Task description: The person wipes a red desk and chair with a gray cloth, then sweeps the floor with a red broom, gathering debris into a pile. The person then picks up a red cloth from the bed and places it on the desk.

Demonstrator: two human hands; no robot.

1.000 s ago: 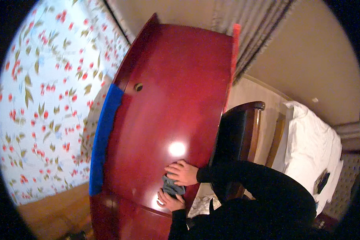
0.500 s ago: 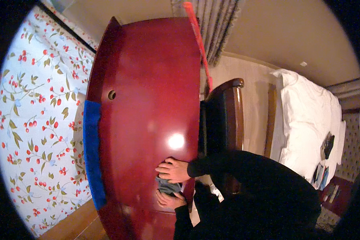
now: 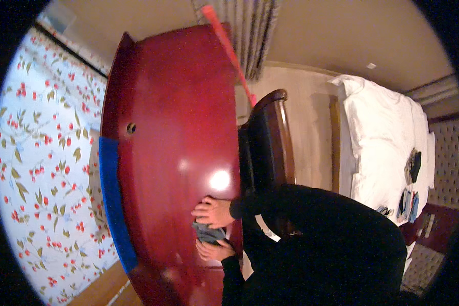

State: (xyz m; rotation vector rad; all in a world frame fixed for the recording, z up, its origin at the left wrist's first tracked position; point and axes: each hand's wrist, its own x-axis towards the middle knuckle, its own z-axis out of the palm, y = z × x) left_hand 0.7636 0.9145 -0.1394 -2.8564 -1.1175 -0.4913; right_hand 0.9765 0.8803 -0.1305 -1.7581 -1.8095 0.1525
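Note:
A small folded grey cloth lies on the glossy dark red desk, close to its near edge. My right hand covers one end of it, with fingers curled down over the fabric. At the opposite end, my left hand grips the cloth with the fingers bent and the thumb side toward the right hand. Between the two hands only the cloth's middle shows. Its exact kind of garment cannot be made out.
A dark wooden chair stands against the desk. Blue fabric runs along the desk's far side, before a wall with a cherry pattern. A red pole leans by the curtain. Folded clothes lie on a white bed.
The view has shifted and turned slightly, so the desk and chair sit farther left. Both hands stay on the grey cloth, with little movement of the fingers.

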